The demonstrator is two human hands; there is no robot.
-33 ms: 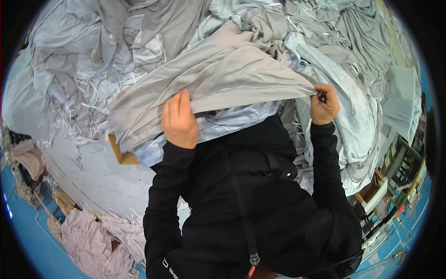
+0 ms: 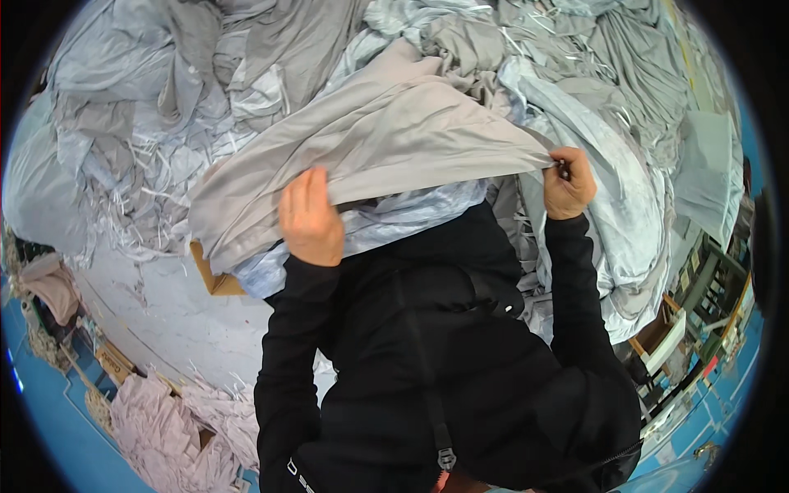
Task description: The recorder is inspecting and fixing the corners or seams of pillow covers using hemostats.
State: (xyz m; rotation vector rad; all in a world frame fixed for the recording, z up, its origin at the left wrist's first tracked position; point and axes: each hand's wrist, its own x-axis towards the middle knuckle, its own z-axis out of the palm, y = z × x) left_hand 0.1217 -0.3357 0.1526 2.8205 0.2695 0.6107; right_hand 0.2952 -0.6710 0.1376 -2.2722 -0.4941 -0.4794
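Note:
A beige-grey cloth (image 2: 411, 123) is drawn out across my lap, its near edge pulled nearly straight. My left hand (image 2: 312, 218) lies on this cloth near its left part, fingers stretched out and close together. The thumb's grip, if any, is hidden. My right hand (image 2: 571, 182) is closed, pinching the cloth's right corner. A small dark object (image 2: 564, 170) shows within the right hand's curled fingers, too small to name. Beneath the cloth lies a pale blue-white patterned fabric (image 2: 411, 209), partly covered.
Heaps of grey and pale blue cloth (image 2: 288, 41) with white strips fill the far side. A cardboard edge (image 2: 209, 271) shows at my left beside a whitish surface (image 2: 156, 304). Pinkish cloth (image 2: 164, 427) lies low left. Wooden frames (image 2: 657, 341) stand at the right above blue floor.
My left hand has shifted slightly left and nearer along the cloth. My right hand has moved a little left, still pinching the corner.

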